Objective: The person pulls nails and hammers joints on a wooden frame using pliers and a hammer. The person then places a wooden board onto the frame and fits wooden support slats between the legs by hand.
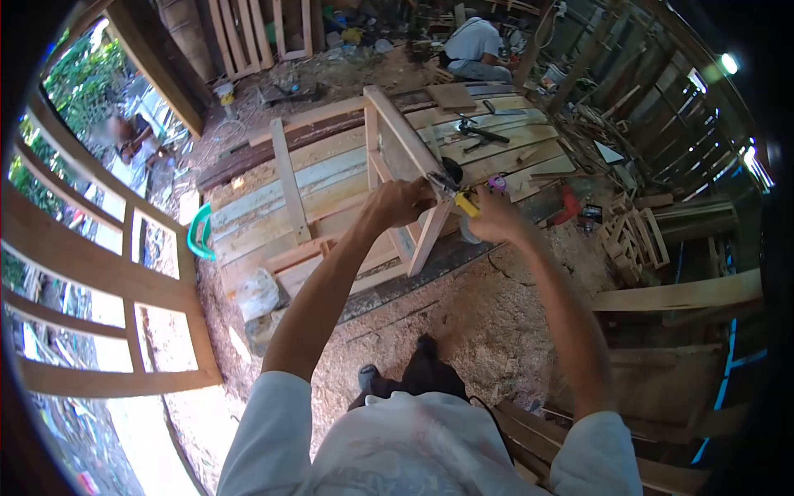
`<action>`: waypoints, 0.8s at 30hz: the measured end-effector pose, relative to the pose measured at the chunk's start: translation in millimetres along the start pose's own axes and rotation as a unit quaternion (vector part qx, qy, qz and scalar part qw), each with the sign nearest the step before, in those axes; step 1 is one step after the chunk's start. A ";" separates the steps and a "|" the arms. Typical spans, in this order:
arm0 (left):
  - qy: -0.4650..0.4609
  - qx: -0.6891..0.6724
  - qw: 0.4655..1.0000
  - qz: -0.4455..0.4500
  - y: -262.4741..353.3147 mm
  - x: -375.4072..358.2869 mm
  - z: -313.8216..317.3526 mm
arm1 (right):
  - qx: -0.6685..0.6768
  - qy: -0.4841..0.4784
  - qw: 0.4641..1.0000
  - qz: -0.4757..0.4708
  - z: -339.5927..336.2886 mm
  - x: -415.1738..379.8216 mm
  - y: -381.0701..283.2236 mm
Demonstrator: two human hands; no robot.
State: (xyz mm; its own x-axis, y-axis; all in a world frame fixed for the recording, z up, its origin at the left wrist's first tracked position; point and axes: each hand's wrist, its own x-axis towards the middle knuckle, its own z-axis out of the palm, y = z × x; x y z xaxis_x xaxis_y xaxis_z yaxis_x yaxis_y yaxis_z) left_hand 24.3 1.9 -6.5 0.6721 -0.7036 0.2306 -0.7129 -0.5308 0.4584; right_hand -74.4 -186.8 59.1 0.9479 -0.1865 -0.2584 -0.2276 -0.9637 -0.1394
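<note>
A narrow wooden frame [403,128] stands on edge across the plank-topped workbench [240,219], its near upper corner between my two hands. My left hand [399,203] is closed at that corner, fingers curled against the wood. In my right hand [496,217] is a yellow-handled pair of pliers [466,204], its metal end pointing at the frame's top bar. The fingertips of my left hand are partly hidden behind the wood. Just beyond the corner sits a round black object [452,169]. A purple ring-shaped item [497,183] shows beside my right hand.
A hammer [482,131] lies on the far bench. One person [475,48] sits at the back, another person [132,140] outside at left. A slatted wooden frame [165,291] stands left. Wood offcuts [637,240] and a red tool [567,205] lie right; shavings cover the floor [471,322].
</note>
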 end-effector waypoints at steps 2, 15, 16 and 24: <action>0.016 -0.013 1.000 -0.006 3.9 -3.2 -3.5 | -0.022 0.012 0.998 -0.056 -1.6 5.5 25.3; 0.042 0.088 0.993 -0.068 27.9 1.1 -3.9 | 0.197 0.062 0.935 -0.288 11.4 47.1 73.0; 0.022 0.109 0.989 -0.093 30.5 3.2 -3.3 | 0.200 0.055 0.934 -0.292 12.0 51.1 71.1; 0.112 0.132 0.983 -0.066 33.8 3.0 2.0 | 0.081 0.135 0.930 -0.331 0.8 62.7 63.9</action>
State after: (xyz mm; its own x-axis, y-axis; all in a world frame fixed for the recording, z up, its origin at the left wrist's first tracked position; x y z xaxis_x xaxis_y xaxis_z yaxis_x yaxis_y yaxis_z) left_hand 1.8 -19.1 7.9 0.7683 -0.5140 0.3815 -0.6236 -0.7355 0.2648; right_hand -29.7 -259.9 33.3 0.9086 0.3762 0.1817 0.4167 -0.8467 -0.3308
